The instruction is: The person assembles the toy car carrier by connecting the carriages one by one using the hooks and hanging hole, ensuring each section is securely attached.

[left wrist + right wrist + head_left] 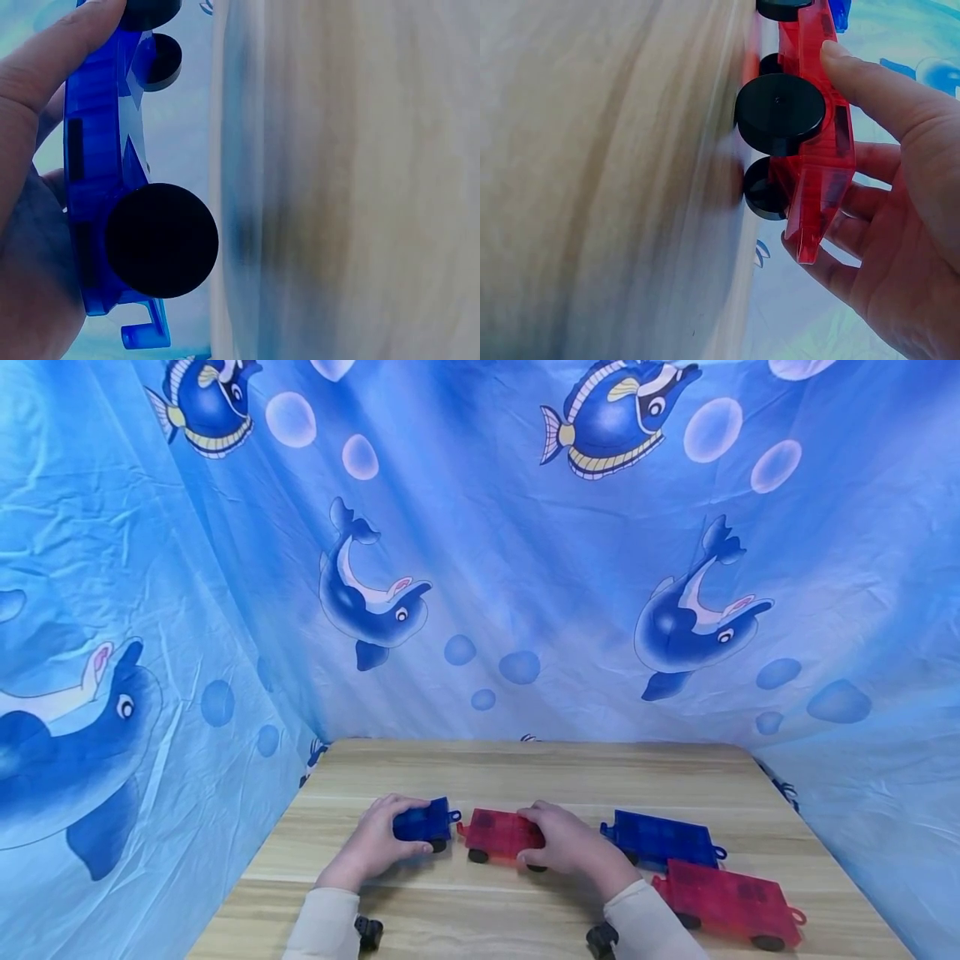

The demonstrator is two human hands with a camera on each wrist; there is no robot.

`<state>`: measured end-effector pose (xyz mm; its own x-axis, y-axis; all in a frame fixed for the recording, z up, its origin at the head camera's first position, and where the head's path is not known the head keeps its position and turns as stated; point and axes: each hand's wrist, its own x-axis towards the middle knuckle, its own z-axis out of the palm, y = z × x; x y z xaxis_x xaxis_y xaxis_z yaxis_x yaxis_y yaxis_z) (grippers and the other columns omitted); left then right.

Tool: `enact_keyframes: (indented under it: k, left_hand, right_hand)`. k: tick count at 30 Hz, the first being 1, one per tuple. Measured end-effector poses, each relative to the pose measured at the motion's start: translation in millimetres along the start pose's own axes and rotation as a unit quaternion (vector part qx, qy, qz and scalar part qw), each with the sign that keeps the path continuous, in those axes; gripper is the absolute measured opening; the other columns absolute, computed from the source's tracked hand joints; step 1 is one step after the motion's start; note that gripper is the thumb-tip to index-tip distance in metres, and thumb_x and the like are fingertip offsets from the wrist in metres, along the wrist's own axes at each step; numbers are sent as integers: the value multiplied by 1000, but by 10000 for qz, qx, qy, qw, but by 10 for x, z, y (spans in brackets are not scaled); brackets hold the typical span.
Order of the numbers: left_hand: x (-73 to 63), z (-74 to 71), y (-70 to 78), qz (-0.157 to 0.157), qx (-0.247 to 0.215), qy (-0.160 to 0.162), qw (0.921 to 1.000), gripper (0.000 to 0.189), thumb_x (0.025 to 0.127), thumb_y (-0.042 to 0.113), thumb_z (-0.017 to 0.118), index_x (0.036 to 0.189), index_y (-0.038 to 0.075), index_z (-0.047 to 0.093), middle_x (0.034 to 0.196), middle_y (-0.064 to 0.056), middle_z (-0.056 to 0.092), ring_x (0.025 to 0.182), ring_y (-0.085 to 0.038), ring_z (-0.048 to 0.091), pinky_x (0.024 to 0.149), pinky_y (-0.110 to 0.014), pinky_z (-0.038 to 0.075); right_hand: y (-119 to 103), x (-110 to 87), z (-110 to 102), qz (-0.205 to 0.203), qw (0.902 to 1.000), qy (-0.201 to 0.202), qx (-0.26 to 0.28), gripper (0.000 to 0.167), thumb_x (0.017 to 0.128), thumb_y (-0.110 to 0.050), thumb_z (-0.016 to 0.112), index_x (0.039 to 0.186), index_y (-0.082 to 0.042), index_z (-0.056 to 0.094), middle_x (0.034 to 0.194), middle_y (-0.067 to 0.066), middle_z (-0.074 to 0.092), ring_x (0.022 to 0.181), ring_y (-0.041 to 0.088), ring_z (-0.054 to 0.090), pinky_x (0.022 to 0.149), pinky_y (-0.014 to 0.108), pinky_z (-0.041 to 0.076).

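On the left of the table, my left hand (pixel 375 839) grips a translucent blue toy wagon (pixel 422 821) between thumb and fingers. Its black wheels and a small hook at one end show in the left wrist view, where the wagon (pixel 97 187) is seen side-on. My right hand (pixel 568 845) holds the right end of a translucent red toy wagon (pixel 498 835); the thumb lies along one side of that wagon (pixel 821 161) in the right wrist view. The blue wagon's ring points at the red wagon's hook, with a narrow gap between them.
To the right stand another blue wagon (pixel 663 839) and, nearer and partly in front of it, another red wagon (pixel 738 906), by my right forearm. The wooden table (pixel 465 918) ends at a blue cloth (pixel 480 568) printed with dolphins and fish, at the back and sides.
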<state>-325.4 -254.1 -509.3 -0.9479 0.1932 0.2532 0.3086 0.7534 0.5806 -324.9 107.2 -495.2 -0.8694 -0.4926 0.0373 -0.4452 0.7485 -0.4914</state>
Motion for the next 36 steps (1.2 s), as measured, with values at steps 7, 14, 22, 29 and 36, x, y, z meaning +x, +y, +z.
enact_keyframes:
  k: [7, 14, 22, 29, 36]
  left_hand:
    - [5, 25, 15, 66, 61, -143, 9999, 67, 71, 52, 95, 132, 43, 68, 130, 10, 62, 129, -29, 54, 105, -64, 46]
    - [8, 40, 30, 60, 119, -216, 9997, 67, 70, 49, 96, 131, 40, 70, 130, 8, 63, 128, -31, 54, 104, -63, 46]
    - [-2, 44, 42, 87, 71, -349, 9993, 69, 70, 47, 97, 133, 36, 71, 132, 2, 64, 129, -35, 54, 104, -65, 46]
    - [4, 56, 37, 57, 98, -312, 9994, 69, 71, 45, 97, 134, 35, 70, 128, 6, 64, 127, -32, 54, 104, -64, 46]
    - [17, 72, 47, -32, 252, -325, 9991, 70, 73, 48, 95, 136, 37, 69, 132, 3, 63, 128, -33, 54, 103, -66, 46]
  right_hand:
    - [27, 1, 10, 27, 10000, -18, 1, 75, 88, -44, 86, 149, -13, 58, 133, 5, 62, 112, 21, 61, 98, 49, 55]
    - [30, 12, 20, 89, 10000, -31, 13, 75, 88, -46, 85, 150, -15, 58, 136, 4, 61, 114, 21, 60, 99, 50, 54]
    - [55, 22, 36, 28, 10000, -25, -76, 75, 88, -47, 85, 150, -15, 58, 135, 5, 61, 114, 22, 61, 99, 50, 54]
    - [64, 29, 48, -34, 9999, -30, -108, 75, 88, -47, 84, 150, -15, 58, 132, 2, 61, 110, 19, 61, 97, 49, 55]
    - [58, 15, 25, -63, 10000, -35, -44, 75, 88, -46, 84, 150, -14, 58, 130, 1, 61, 109, 17, 60, 97, 48, 55]
